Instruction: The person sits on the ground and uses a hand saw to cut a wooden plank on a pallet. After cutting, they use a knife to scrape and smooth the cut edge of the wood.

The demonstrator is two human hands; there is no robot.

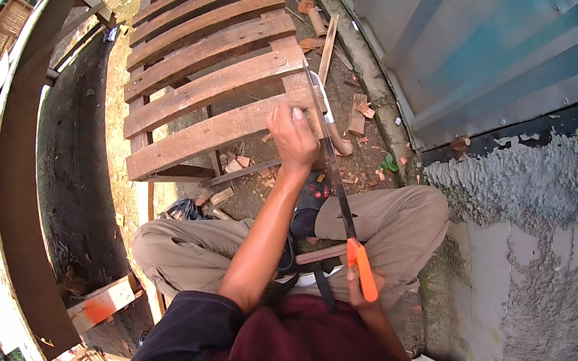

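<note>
In my right hand point(364, 287) is the orange handle of a handsaw point(343, 196), held near my lap. Its long dark blade slants up and away to the left, its far part alongside the right-hand ends of a slatted wooden frame point(200, 126). My left hand point(293, 136) is closed at the right end of the nearest slat, bearing on the wood just left of the blade. Its fingertips are partly hidden. Whether the teeth touch the wood I cannot tell.
Offcuts and wood chips point(359, 112) litter the ground right of the frame, beside a curved wooden handle point(340, 143). A corrugated metal sheet point(471, 58) and rough cement wall point(542, 188) stand close on the right. A long wooden structure point(18, 140) runs along the left. My folded legs point(388, 218) lie beneath the saw.
</note>
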